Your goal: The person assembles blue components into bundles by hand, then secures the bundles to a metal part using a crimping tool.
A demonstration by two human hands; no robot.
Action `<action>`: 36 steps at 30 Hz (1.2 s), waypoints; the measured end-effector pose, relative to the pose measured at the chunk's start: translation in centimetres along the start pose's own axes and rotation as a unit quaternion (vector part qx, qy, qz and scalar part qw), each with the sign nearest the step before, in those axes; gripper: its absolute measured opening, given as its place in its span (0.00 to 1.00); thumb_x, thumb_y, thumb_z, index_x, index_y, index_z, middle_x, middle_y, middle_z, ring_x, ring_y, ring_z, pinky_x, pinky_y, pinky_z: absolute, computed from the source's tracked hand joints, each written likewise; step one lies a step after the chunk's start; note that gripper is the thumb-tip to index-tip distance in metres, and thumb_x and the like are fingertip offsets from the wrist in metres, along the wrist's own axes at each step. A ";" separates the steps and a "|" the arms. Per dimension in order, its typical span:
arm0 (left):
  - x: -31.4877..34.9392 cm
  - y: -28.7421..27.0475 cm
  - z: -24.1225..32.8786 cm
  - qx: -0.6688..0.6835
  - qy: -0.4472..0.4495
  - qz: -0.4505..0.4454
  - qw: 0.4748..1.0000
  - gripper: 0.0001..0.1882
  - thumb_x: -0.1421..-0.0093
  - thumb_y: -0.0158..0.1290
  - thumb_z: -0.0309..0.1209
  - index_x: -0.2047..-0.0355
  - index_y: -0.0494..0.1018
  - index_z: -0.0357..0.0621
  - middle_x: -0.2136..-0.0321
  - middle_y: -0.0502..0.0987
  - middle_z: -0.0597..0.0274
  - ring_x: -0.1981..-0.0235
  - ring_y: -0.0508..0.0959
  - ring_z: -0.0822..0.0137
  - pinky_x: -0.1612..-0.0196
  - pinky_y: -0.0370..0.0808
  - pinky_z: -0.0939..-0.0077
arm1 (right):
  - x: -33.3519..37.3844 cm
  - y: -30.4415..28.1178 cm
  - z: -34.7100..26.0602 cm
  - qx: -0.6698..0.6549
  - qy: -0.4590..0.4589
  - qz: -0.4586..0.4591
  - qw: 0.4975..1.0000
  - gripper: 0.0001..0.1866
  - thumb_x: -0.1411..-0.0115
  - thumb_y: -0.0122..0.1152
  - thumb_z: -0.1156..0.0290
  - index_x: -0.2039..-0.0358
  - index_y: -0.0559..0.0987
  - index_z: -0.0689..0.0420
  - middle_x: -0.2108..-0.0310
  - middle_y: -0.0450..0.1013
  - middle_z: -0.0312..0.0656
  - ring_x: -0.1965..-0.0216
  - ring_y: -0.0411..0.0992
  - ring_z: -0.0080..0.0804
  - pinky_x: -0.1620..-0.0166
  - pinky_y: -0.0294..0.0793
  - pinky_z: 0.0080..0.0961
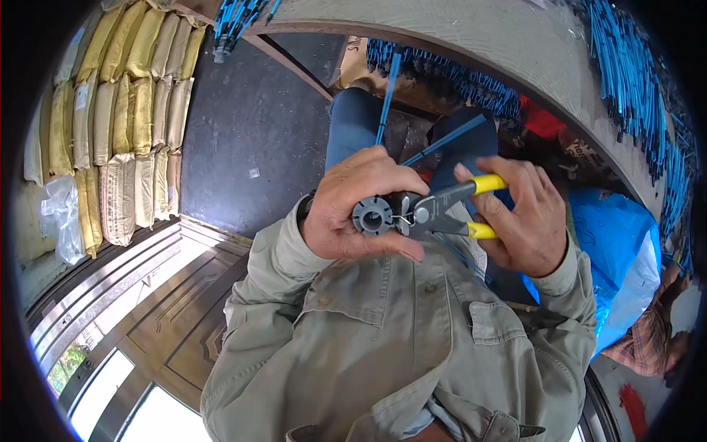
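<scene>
My left hand (357,184) is wrapped round a black notched hub (360,214), whose round, slotted end faces up beside my thumb. It looks like part of an umbrella frame. Thin blue ribs (388,103) stick out beyond that hand over my knees; whether they join the hub is hidden. A short silvery wire (401,219) stands at the hub's edge. The jaws of yellow-handled pliers (442,206) are at this wire. My right hand (526,217) grips the pliers by the handles, which are spread apart. Whether the jaws pinch the wire is too small to tell.
Beyond my knees stands a wooden bench (442,33), its curved edge close by. Bundles of blue ribs (622,66) lie on it, with more beneath. Yellowish packed sacks (132,103) are stacked at left. A blue plastic bag (611,250) sits at right, and a panelled door (184,317) at lower left.
</scene>
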State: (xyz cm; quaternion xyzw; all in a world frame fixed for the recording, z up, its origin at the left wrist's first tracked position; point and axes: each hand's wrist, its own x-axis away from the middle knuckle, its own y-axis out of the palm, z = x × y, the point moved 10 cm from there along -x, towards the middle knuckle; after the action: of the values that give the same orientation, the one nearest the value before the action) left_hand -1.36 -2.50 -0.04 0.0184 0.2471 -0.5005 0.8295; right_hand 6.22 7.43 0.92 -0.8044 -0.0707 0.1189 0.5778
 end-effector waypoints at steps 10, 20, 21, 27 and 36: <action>0.3 -1.1 -0.9 -0.022 -0.032 0.052 0.998 0.33 0.64 0.68 0.45 0.63 0.73 0.34 0.68 0.76 0.60 0.73 0.70 0.67 0.68 0.64 0.73 | -1.7 -1.7 -0.1 0.077 -0.102 0.042 0.991 0.19 0.59 0.63 0.68 0.64 0.75 0.57 0.62 0.67 0.47 0.67 0.70 0.42 0.66 0.71 0.34; 0.8 -2.1 -1.4 -0.003 -0.057 0.100 0.993 0.33 0.62 0.69 0.38 0.57 0.69 0.40 0.70 0.74 0.64 0.71 0.70 0.72 0.67 0.66 0.77 | -2.5 1.7 1.1 0.042 -0.109 -0.018 0.993 0.14 0.57 0.65 0.69 0.75 0.69 0.60 0.68 0.66 0.49 0.73 0.69 0.44 0.70 0.70 0.29; 0.9 -2.4 -1.6 0.003 -0.072 0.110 0.991 0.34 0.62 0.69 0.38 0.55 0.68 0.40 0.70 0.73 0.64 0.71 0.70 0.73 0.67 0.66 0.78 | -2.6 2.2 1.1 0.044 -0.111 -0.016 0.993 0.14 0.57 0.65 0.69 0.75 0.69 0.60 0.68 0.66 0.49 0.73 0.69 0.44 0.70 0.70 0.29; 1.5 -3.0 -2.2 0.071 -0.070 0.134 0.986 0.42 0.62 0.69 0.35 0.48 0.61 0.38 0.69 0.73 0.63 0.70 0.71 0.75 0.64 0.68 0.80 | -3.0 8.8 3.8 -0.543 0.139 0.133 0.818 0.08 0.48 0.61 0.77 0.68 0.73 0.63 0.63 0.69 0.43 0.70 0.70 0.28 0.68 0.69 0.23; 5.1 -3.1 -2.8 -0.019 -0.066 0.244 0.967 0.25 0.58 0.64 0.20 0.59 0.68 0.36 0.74 0.73 0.62 0.72 0.73 0.72 0.66 0.70 0.79 | -3.5 11.2 1.5 -0.549 0.123 0.220 0.797 0.08 0.48 0.57 0.83 0.65 0.75 0.64 0.63 0.70 0.44 0.64 0.70 0.28 0.62 0.68 0.21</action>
State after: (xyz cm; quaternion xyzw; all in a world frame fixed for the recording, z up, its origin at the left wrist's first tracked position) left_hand -3.14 -7.42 -4.01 0.0290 0.1892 -0.2785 0.9412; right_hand 2.14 4.31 -9.74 -0.9884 0.1267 0.0842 0.0014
